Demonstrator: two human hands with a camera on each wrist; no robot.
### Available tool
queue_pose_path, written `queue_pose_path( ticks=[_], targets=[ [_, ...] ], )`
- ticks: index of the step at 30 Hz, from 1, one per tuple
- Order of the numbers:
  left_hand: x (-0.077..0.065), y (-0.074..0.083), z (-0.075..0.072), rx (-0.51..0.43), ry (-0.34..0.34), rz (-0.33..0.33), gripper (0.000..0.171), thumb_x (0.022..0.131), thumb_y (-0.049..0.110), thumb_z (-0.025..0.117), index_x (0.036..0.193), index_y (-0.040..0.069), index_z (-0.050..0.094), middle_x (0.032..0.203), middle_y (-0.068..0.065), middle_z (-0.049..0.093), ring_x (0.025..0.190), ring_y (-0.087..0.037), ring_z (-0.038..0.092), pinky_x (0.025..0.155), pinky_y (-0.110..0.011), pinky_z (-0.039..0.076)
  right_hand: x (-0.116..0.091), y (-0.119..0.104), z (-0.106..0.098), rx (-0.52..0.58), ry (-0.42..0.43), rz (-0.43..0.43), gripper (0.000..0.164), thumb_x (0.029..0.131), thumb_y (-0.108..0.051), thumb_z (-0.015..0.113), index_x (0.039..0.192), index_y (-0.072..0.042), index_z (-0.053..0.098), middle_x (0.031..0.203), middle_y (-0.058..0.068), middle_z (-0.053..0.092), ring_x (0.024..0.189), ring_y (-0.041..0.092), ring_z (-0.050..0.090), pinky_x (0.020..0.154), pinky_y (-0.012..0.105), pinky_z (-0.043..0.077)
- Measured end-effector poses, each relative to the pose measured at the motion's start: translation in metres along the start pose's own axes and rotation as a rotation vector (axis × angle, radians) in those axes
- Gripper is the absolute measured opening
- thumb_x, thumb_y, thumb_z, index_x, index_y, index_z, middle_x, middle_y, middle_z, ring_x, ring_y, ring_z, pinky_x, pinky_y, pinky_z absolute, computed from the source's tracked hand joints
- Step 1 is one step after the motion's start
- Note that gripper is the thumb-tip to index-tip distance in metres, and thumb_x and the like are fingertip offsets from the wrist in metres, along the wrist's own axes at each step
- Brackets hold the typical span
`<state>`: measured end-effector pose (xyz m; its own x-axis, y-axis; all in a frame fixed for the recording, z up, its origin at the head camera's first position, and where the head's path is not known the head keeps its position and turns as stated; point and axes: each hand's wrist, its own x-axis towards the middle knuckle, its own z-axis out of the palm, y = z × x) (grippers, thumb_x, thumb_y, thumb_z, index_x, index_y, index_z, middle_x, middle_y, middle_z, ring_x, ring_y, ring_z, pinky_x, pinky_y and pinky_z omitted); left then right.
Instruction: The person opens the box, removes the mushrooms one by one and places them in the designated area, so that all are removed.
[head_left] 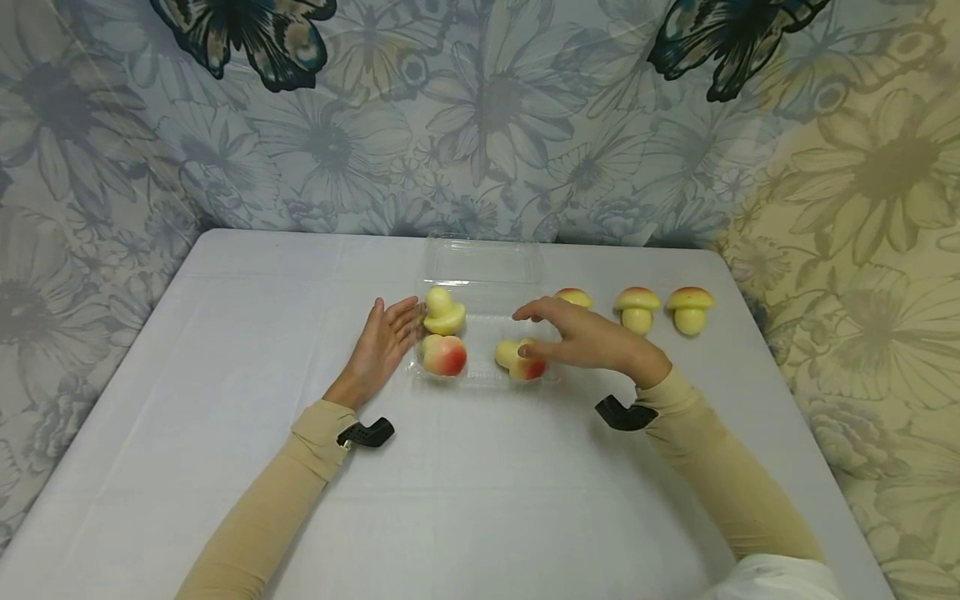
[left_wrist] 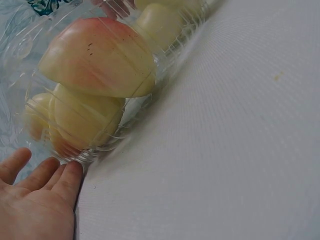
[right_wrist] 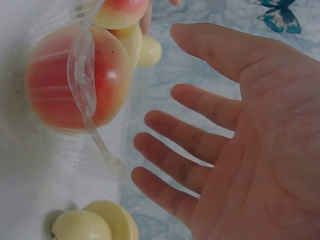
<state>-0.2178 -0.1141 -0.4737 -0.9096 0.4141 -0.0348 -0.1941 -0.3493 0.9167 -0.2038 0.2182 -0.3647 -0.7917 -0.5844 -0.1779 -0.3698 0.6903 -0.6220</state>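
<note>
the box (head_left: 481,353) lies at 3 o'clock from your left hand (head_left: 382,340) and 9 o'clock from your right hand (head_left: 588,337), its long axis seemingly running 9 to 3. your left fingers are straight, at or just beside its wall; your right hand is spread, holding nothing, and is nearer the three loose mushrooms (head_left: 637,300), which sit between 12 and 3 o'clock from it, their visible stems toward 6. three boxed mushrooms (head_left: 448,358) show.

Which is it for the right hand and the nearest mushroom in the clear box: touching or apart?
Apart: the right wrist view shows a plain gap between the right hand and that mushroom.
</note>
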Motion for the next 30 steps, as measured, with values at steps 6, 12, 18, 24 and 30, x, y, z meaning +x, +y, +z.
queue_pose_path(
  ticks=[6, 12, 18, 24, 30],
  targets=[
    [0.000, 0.000, 0.000, -0.007, -0.002, -0.001, 0.081, 0.107, 0.059, 0.011, 0.161, -0.001, 0.010, 0.170, -0.017, 0.010, 0.159, -0.028, 0.012, 0.132, -0.046, 0.010, 0.002, -0.001, 0.004, -0.052, -0.022, -0.010, 0.059, 0.094, -0.039, 0.072, 0.141, -0.006, 0.056, 0.142, 0.010, 0.060, 0.132, 0.033, 0.053, 0.109, 0.049, 0.049],
    [0.000, 0.000, 0.000, -0.013, 0.001, -0.002, 0.080, 0.108, 0.058, 0.011, 0.161, -0.001, 0.010, 0.170, -0.017, 0.010, 0.159, -0.028, 0.012, 0.132, -0.046, 0.010, 0.003, -0.003, 0.007, -0.120, -0.036, -0.009, 0.061, 0.094, -0.043, 0.071, 0.140, -0.005, 0.057, 0.140, 0.012, 0.062, 0.130, 0.033, 0.056, 0.109, 0.050, 0.049],
    [0.001, 0.000, 0.000, -0.007, 0.002, -0.002, 0.081, 0.107, 0.059, 0.011, 0.161, -0.002, 0.011, 0.170, -0.018, 0.011, 0.159, -0.029, 0.012, 0.132, -0.046, 0.011, 0.003, -0.006, 0.011, -0.237, -0.032, -0.010, 0.060, 0.095, -0.049, 0.068, 0.137, -0.007, 0.061, 0.130, 0.009, 0.067, 0.121, 0.028, 0.061, 0.104, 0.046, 0.052],
    [0.000, 0.000, 0.000, 0.009, -0.003, 0.000, 0.082, 0.107, 0.061, 0.012, 0.161, -0.001, 0.011, 0.170, -0.018, 0.013, 0.159, -0.029, 0.013, 0.132, -0.046, 0.011, 0.002, -0.010, 0.013, -0.315, -0.034, 0.024, 0.057, 0.095, -0.053, 0.066, 0.135, -0.012, 0.062, 0.122, 0.005, 0.070, 0.116, 0.024, 0.061, 0.102, 0.050, 0.048],
    [0.001, -0.001, 0.000, 0.002, -0.001, -0.001, 0.082, 0.107, 0.061, 0.012, 0.161, -0.001, 0.011, 0.170, -0.018, 0.013, 0.159, -0.030, 0.013, 0.132, -0.046, 0.011, 0.002, -0.011, 0.016, -0.349, -0.039, 0.047, 0.057, 0.094, -0.054, 0.065, 0.134, -0.014, 0.062, 0.112, 0.001, 0.070, 0.112, 0.023, 0.060, 0.104, 0.052, 0.044]
  ],
)
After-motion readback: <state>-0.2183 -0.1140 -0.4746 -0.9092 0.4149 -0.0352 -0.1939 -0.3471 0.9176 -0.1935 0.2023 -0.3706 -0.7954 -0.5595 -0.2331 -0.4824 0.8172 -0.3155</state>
